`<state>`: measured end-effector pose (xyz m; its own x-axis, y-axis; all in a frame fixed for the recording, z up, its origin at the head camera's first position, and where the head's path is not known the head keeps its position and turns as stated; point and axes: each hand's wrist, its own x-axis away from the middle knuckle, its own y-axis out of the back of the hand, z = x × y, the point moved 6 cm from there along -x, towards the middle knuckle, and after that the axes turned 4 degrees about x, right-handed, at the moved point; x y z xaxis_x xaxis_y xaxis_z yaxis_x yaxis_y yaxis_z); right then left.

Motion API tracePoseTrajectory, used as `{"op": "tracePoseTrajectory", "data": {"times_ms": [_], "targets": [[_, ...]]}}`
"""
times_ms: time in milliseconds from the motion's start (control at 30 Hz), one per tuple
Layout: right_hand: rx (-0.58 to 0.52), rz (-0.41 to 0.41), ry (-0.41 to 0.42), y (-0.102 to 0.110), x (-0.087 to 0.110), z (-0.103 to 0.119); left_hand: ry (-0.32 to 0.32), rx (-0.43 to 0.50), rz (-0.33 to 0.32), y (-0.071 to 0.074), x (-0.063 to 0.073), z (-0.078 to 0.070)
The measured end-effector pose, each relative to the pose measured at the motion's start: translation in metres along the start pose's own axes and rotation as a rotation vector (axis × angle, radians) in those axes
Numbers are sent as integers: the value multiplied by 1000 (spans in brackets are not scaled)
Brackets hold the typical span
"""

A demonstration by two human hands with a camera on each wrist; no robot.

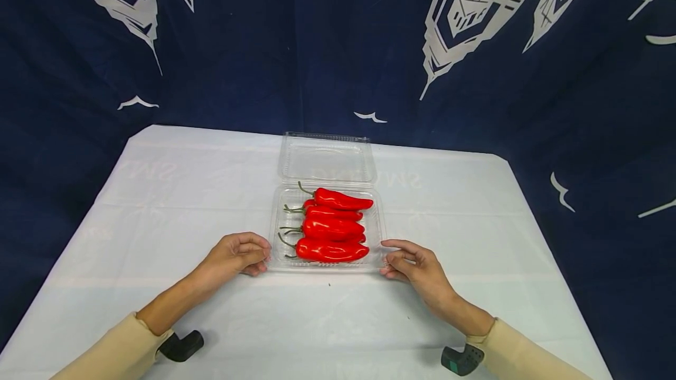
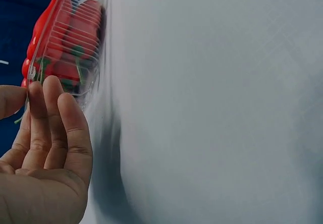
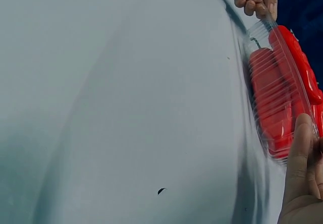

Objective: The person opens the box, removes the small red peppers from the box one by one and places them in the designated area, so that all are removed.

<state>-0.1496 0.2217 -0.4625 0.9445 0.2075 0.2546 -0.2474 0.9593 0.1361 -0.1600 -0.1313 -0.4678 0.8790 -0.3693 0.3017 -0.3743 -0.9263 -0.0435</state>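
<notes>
A clear plastic clamshell container (image 1: 328, 266) lies in the middle of the table, its hinged lid (image 1: 327, 160) folded back away from me. Several glossy red peppers (image 1: 333, 250) with green stems lie crosswise in its base, stems to the left. My left hand (image 1: 237, 255) pinches the near left corner of the rim between thumb and fingertips, as the left wrist view also shows. At the near right corner, my right hand (image 1: 419, 268) grips the rim the same way. Through the ribbed side wall (image 3: 275, 88), red peppers show in the right wrist view.
A white cloth (image 1: 211, 192) covers the table. Behind it hangs a dark blue curtain (image 1: 227, 46) with white building and bird prints. A small dark speck (image 3: 161, 190) lies on the cloth on the near side of the container.
</notes>
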Motion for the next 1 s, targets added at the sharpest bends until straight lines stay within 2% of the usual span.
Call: {"op": "tracePoseTrajectory", "data": {"times_ms": [133,233,300,400,533,600,867,1000], "targets": [[9,-6,-2,0,0,1,-17,-33,-58,3,0,-1],[21,-16,-2,1,0,1,-65,-56,-101,7,-2,-3],[47,-33,-1,2,0,2,-104,-61,-100,8,-4,-4],[128,-94,5,8,0,5,-134,-45,-54,8,-9,-3],[215,-190,36,20,-2,11,-128,18,32,5,-14,0],[229,-210,70,26,-5,14,-128,48,64,3,-16,1],[347,-180,229,39,-23,30,-145,57,127,-3,-21,3],[391,-176,274,45,-32,39,-158,49,149,-5,-22,3]]}}
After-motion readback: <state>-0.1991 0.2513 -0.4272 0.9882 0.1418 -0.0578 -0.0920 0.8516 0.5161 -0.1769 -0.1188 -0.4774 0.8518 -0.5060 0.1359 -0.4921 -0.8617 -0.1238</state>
